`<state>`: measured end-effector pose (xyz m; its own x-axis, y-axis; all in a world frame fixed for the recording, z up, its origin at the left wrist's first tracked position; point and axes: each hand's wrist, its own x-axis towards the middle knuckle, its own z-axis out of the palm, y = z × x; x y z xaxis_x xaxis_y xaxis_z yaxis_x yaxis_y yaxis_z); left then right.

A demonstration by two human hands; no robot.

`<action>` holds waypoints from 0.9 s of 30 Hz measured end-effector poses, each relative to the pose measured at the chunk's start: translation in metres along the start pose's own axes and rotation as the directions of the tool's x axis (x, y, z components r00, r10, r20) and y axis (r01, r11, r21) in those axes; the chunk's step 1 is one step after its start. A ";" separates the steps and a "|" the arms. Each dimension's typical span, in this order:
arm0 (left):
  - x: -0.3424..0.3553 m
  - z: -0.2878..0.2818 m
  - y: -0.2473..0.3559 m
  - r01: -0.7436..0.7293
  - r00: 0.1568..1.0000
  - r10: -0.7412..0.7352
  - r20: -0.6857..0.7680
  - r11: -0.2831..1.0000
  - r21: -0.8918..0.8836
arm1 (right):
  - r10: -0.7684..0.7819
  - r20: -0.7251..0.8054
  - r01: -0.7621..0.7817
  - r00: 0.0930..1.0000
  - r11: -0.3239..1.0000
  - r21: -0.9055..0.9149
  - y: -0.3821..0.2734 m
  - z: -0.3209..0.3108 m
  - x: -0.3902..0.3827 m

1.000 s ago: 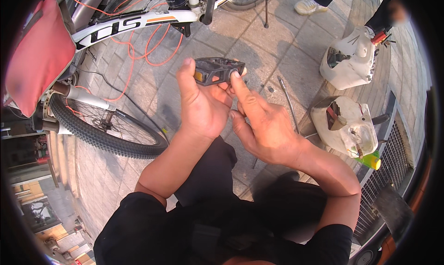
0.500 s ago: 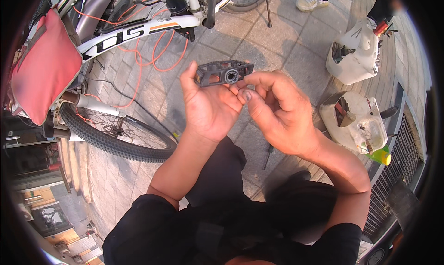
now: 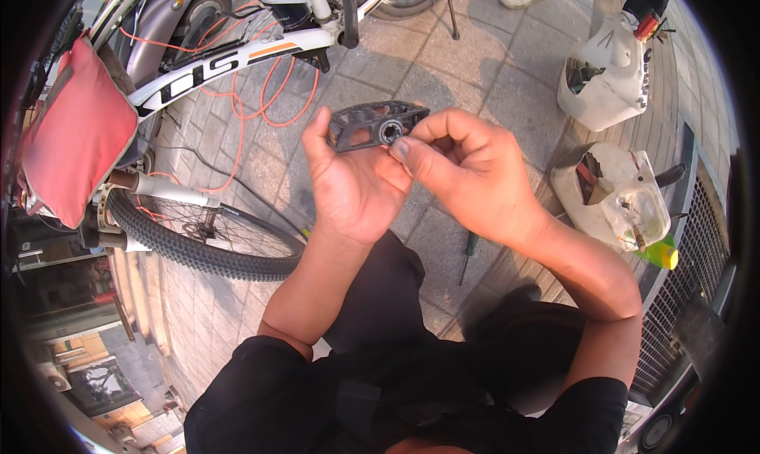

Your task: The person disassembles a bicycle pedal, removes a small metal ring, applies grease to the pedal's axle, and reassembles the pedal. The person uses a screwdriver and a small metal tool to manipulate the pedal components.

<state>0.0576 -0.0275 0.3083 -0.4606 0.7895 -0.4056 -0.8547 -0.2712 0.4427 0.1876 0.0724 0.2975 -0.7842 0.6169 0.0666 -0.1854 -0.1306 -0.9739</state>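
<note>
A black bicycle pedal (image 3: 362, 129) rests across the fingers of my left hand (image 3: 358, 189), which is palm up with the thumb against the pedal's left end. Its round bearing hole (image 3: 390, 132) faces me, with a ring of small parts inside. My right hand (image 3: 475, 173) is closed in a pinch, thumb and forefinger just beside that hole at the pedal's lower right. Whatever sits between those fingertips is hidden or too small to name.
A white bicycle frame (image 3: 237, 66) and its front wheel (image 3: 198, 256) stand at left, a red cloth bag (image 3: 75, 137) beside them. An orange hose (image 3: 240, 113) loops over the paving. At right are two cut white jugs (image 3: 606, 98) and a green bottle (image 3: 661, 252). A screwdriver (image 3: 469, 252) lies below my right hand.
My right thumb and forefinger have come closer together and up to the pedal's hole. The left hand still holds the pedal, turned slightly.
</note>
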 end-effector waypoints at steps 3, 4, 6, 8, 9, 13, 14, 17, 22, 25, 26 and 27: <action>-0.001 0.004 -0.001 -0.009 1.000 0.009 -0.026 1.000 0.025 | 0.113 0.018 -0.114 0.993 0.993 0.043 -0.002 -0.001 0.003; -0.001 0.003 -0.001 -0.015 0.999 0.015 -0.032 0.999 0.029 | 0.149 0.021 -0.149 0.989 0.988 0.046 -0.003 -0.001 0.004; -0.001 0.003 -0.002 -0.028 0.999 0.029 -0.042 0.999 0.038 | 0.188 0.034 -0.190 0.982 0.978 0.088 -0.008 -0.002 0.005; 0.000 0.002 -0.002 -0.028 0.999 0.030 -0.032 0.998 0.052 | 0.217 0.039 -0.219 0.975 0.971 0.094 -0.009 -0.004 0.006; 0.000 0.001 -0.002 -0.030 0.999 0.031 -0.027 0.998 0.059 | 0.226 0.037 -0.228 0.973 0.970 0.079 -0.008 -0.005 0.006; -0.001 0.001 -0.002 -0.052 0.999 0.054 -0.009 0.991 0.125 | 0.215 0.038 -0.218 0.976 0.972 0.087 -0.006 -0.004 0.005; -0.002 0.002 -0.003 -0.052 0.998 0.054 -0.016 0.990 0.128 | 0.213 0.036 -0.215 0.976 0.973 0.080 -0.006 -0.004 0.005; -0.002 0.006 -0.005 -0.052 0.997 0.058 -0.051 0.993 0.111 | 0.205 0.027 -0.206 0.978 0.976 0.063 -0.004 -0.004 0.005; 0.003 -0.009 0.001 0.107 0.985 -0.115 -0.127 0.992 -0.069 | 0.108 -0.027 -0.108 0.994 0.994 0.008 0.002 -0.003 0.004; 0.004 -0.006 -0.001 0.149 0.977 -0.158 -0.143 0.986 -0.069 | -0.035 -0.034 0.036 0.999 0.999 0.014 0.008 -0.003 -0.001; 0.004 -0.006 -0.001 0.154 0.979 -0.160 -0.128 0.986 -0.059 | -0.061 -0.033 0.060 0.998 0.997 -0.039 0.008 -0.004 -0.001; 0.004 -0.007 -0.001 0.158 0.980 -0.163 -0.112 0.986 -0.050 | -0.087 -0.032 0.084 0.996 0.992 -0.092 0.006 -0.005 -0.002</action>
<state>0.0551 -0.0275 0.3006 -0.3393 0.7562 -0.5595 -0.9276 -0.1699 0.3328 0.1907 0.0741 0.2901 -0.7461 0.6501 0.1442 -0.1953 -0.0065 -0.9807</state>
